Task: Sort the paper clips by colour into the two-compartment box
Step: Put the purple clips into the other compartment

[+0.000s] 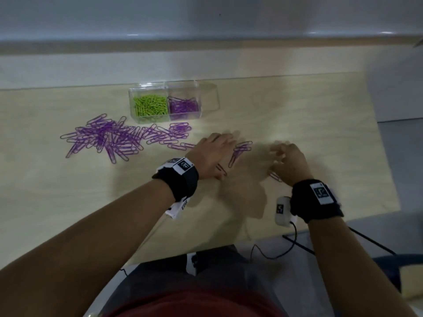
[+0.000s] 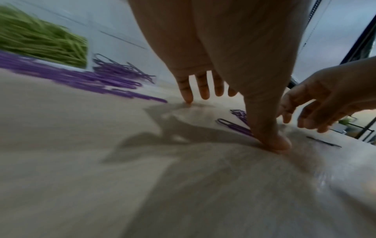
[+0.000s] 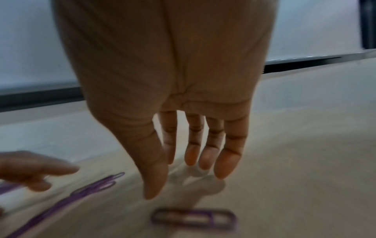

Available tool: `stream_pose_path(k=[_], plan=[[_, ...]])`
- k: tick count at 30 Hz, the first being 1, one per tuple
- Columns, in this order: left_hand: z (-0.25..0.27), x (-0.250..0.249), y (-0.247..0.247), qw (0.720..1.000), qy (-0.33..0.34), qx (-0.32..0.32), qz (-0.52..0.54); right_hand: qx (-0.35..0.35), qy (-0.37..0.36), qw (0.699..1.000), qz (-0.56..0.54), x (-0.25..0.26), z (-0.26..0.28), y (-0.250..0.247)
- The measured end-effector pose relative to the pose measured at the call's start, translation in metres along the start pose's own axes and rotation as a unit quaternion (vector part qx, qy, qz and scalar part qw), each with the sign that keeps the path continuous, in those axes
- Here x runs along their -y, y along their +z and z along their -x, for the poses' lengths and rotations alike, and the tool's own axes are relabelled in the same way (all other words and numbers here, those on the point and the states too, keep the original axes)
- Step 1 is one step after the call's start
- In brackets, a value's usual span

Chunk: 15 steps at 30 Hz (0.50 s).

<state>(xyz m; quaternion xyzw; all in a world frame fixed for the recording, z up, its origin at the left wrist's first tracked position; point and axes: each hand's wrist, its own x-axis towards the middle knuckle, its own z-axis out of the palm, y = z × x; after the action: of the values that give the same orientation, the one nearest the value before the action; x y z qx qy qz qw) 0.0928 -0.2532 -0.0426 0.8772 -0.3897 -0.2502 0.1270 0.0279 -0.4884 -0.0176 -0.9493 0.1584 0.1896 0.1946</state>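
A clear two-compartment box [image 1: 207,94] stands at the back of the table, green clips [image 1: 150,105] in its left part and purple clips [image 1: 183,105] in its right part. A big heap of purple clips [image 1: 114,137] lies to the left. My left hand [image 1: 217,154] lies spread on the table with straight fingers, its thumb [image 2: 272,138] pressing beside a few purple clips [image 1: 240,151]. My right hand [image 1: 287,160] hovers just above the table, fingers straight and empty, with one purple clip [image 3: 194,218] lying under it.
The light wooden table [image 1: 68,197] ends at a near edge by my body and at a right edge. A white wall runs behind the box. A cable [image 1: 274,252] hangs from the right wrist unit below the table edge.
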Motion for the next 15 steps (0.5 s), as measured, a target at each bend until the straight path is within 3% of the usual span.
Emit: stream_pose_path(k=[4,8,12,15], plan=[[-0.027,-0.003,-0.004,0.999,0.034,0.023,-0.029,-0.055,0.042,0.997,-0.042,-0.024,0.025,0.026],[-0.046,0.0,-0.006,0.998,0.07,0.006,-0.003,-0.119,0.097,0.986,-0.067,-0.02,0.036,0.047],[-0.047,-0.002,0.001,0.993,0.051,-0.039,0.101,-0.122,0.108,0.981,-0.103,-0.009,0.038,0.056],[-0.035,-0.006,0.008,0.992,0.044,-0.07,0.095,-0.096,0.085,0.985,-0.112,-0.002,0.035,0.055]])
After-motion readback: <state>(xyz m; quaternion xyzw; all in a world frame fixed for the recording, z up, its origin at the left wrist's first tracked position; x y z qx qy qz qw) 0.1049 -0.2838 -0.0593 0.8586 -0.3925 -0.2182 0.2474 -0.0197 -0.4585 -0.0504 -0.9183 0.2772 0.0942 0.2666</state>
